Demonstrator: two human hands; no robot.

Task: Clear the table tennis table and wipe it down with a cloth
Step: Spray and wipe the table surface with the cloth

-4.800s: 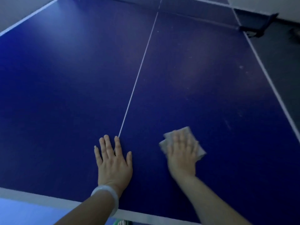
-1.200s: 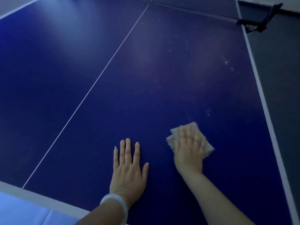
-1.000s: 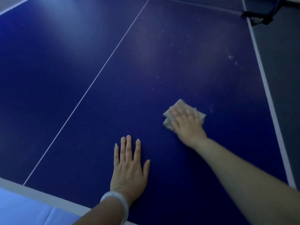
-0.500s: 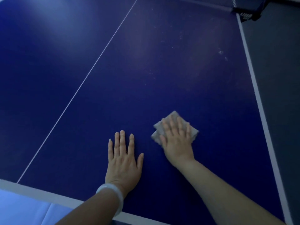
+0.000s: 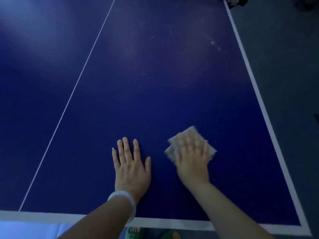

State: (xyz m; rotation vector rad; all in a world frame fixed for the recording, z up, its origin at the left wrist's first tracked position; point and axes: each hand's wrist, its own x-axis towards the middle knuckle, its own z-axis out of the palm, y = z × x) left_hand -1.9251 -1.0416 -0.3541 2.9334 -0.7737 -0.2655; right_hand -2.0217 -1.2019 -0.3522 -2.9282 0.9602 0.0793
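Cloth (image 5: 190,145) slid right since earlier, flat right-hand fingers (image 5: 189,144) pressing it; left hand (image 5: 131,168) unmoved, fingers flat on table (image 5: 155,83).

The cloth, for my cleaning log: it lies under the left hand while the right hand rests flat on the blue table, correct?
Not quite. The head view shows the cloth under the right hand; the left hand rests flat on the blue table.
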